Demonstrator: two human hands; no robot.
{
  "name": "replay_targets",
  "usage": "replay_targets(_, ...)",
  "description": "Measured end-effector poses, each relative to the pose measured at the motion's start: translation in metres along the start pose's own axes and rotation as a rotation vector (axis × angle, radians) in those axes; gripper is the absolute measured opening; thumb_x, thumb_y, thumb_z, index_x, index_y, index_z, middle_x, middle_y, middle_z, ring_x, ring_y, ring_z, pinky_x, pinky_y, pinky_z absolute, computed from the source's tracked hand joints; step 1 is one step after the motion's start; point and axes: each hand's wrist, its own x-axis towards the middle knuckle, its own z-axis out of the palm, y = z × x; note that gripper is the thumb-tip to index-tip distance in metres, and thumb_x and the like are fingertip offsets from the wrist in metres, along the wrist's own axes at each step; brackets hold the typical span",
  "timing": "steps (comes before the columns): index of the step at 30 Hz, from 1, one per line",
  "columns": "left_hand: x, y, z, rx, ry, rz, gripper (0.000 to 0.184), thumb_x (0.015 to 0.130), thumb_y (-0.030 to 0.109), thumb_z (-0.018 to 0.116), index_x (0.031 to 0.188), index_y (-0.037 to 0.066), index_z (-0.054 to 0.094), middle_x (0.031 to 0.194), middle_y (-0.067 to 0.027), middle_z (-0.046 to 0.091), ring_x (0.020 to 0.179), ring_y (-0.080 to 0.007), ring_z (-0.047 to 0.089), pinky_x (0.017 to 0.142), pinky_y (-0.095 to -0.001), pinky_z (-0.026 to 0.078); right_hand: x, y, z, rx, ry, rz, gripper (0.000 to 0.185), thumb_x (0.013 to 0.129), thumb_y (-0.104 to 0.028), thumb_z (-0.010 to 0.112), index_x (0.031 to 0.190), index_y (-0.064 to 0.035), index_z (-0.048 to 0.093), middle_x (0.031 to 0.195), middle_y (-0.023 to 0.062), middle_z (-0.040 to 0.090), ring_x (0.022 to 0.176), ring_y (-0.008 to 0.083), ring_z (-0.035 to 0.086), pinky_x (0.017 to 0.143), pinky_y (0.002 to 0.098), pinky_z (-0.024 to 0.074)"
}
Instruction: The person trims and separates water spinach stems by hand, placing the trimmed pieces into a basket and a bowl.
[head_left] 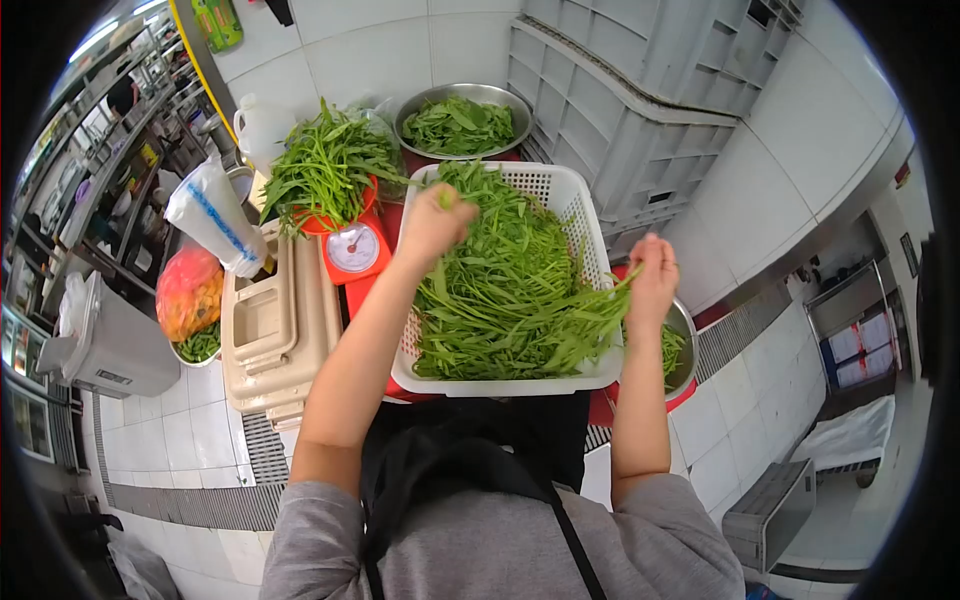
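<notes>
Left hand (432, 228): grip closed on a green bit (447, 200)
Right hand (652, 282): grip clamped on stems (617, 294)
Greens (500, 300): best drawn gently, few at once

Long-stemmed greens (510, 290) (loosely tangled) fill a white basket (500, 386).

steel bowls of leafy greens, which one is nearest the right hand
The steel bowl at the right side of the white basket, partly behind the right forearm; the other bowl stands beyond the basket, farther from the right hand.
</notes>
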Motion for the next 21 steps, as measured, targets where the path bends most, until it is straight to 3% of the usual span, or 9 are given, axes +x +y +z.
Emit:
replay_targets(1, -0.001, -0.013, 0.013, 0.415, -0.009, 0.254, 0.022, 0.069, 0.016, 0.069, 0.073, 0.004, 0.051, 0.060, -0.0029, 0.054, 0.053, -0.0133, 0.052, 0.050, -0.0289, 0.042, 0.001, -0.008, -0.007, -0.017, 0.051, 0.010, 0.028, 0.085, -0.024, 0.056, 0.066, -0.0070, 0.047, 0.056, -0.0048, 0.042, 0.050, 0.0026, 0.033, 0.045, 0.0189, 0.0243)
replay_targets(3, -0.017, -0.024, 0.045, 0.643, -0.303, 0.193, 0.026, 0.066, 0.024, 0.072, 0.073, 0.004, 0.056, 0.065, -0.0097, 0.058, 0.061, -0.0177, 0.057, 0.056, -0.0306, 0.045, 0.004, -0.012, -0.019, -0.050, 0.104, 0.000, 0.029, 0.084, -0.025, 0.059, 0.064, -0.0079, 0.046, 0.055, -0.0053, 0.040, 0.049, 0.0023, 0.031, 0.045, 0.0189, 0.0229)
replay_targets(4, -0.021, -0.047, 0.061, 0.752, -0.382, 0.412, 0.025, 0.068, 0.028, 0.066, 0.075, 0.005, 0.059, 0.071, -0.0133, 0.060, 0.069, -0.0266, 0.060, 0.064, -0.0383, 0.048, 0.006, -0.011, -0.026, -0.067, 0.109, -0.019, 0.030, 0.083, -0.026, 0.060, 0.064, -0.0082, 0.045, 0.054, -0.0055, 0.039, 0.049, 0.0024, 0.030, 0.045, 0.0188, 0.0231)
replay_targets(5, -0.023, -0.063, 0.079, 0.893, -0.565, 0.390, 0.022, 0.068, 0.026, 0.064, 0.078, 0.006, 0.060, 0.076, -0.0129, 0.061, 0.073, -0.0284, 0.060, 0.065, -0.0392, 0.049, 0.006, -0.011, -0.030, -0.083, 0.115, -0.040, 0.031, 0.082, -0.026, 0.062, 0.064, -0.0084, 0.045, 0.053, -0.0057, 0.038, 0.048, 0.0026, 0.030, 0.045, 0.0188, 0.0232)
replay_targets(9, -0.038, -0.103, 0.129, 1.325, -0.671, 0.486, 0.020, 0.069, 0.022, 0.060, 0.081, 0.006, 0.062, 0.080, -0.0110, 0.062, 0.075, -0.0272, 0.061, 0.064, -0.0378, 0.050, 0.006, -0.009, -0.042, -0.279, 0.159, -0.154, 0.029, 0.079, -0.025, 0.065, 0.066, -0.0044, 0.049, 0.058, -0.0049, 0.042, 0.055, 0.0050, 0.035, 0.050, 0.0199, 0.0297)
replay_targets(12, -0.027, -0.109, 0.134, 1.452, -0.623, 0.472, 0.020, 0.069, 0.020, 0.060, 0.081, 0.004, 0.063, 0.081, -0.0101, 0.062, 0.074, -0.0262, 0.061, 0.064, -0.0371, 0.051, -0.004, -0.018, -0.041, -0.319, 0.143, -0.112, 0.027, 0.078, -0.022, 0.066, 0.067, -0.0030, 0.050, 0.061, -0.0044, 0.045, 0.059, 0.0055, 0.036, 0.053, 0.0202, 0.0321)
replay_targets(16, -0.019, -0.066, 0.098, 1.145, -0.453, 0.554, 0.023, 0.068, 0.024, 0.065, 0.083, 0.006, 0.064, 0.080, -0.0109, 0.060, 0.068, -0.0245, 0.060, 0.063, -0.0345, 0.049, -0.014, -0.013, -0.042, -0.304, 0.003, -0.110, 0.024, 0.078, -0.019, 0.066, 0.067, -0.0032, 0.051, 0.062, -0.0049, 0.047, 0.057, 0.0040, 0.038, 0.051, 0.0195, 0.0321)
replay_targets(19, -0.010, -0.018, 0.070, 0.664, -0.437, 0.152, 0.026, 0.067, 0.028, 0.069, 0.081, 0.006, 0.065, 0.070, -0.0102, 0.061, 0.062, -0.0192, 0.057, 0.062, -0.0300, 0.045, -0.020, -0.009, -0.031, -0.208, -0.115, 0.033, 0.018, 0.076, -0.017, 0.067, 0.074, -0.0016, 0.058, 0.065, -0.0038, 0.052, 0.059, 0.0039, 0.043, 0.054, 0.0187, 0.0348)
replay_targets(21, -0.011, -0.002, 0.058, 0.486, -0.431, 0.151, 0.024, 0.068, 0.025, 0.071, 0.078, 0.004, 0.065, 0.066, -0.0070, 0.062, 0.058, -0.0133, 0.054, 0.058, -0.0272, 0.043, -0.022, -0.006, -0.015, -0.170, -0.184, 0.098, 0.017, 0.075, -0.016, 0.067, 0.079, -0.0006, 0.062, 0.068, -0.0022, 0.055, 0.062, 0.0046, 0.046, 0.057, 0.0189, 0.0372)
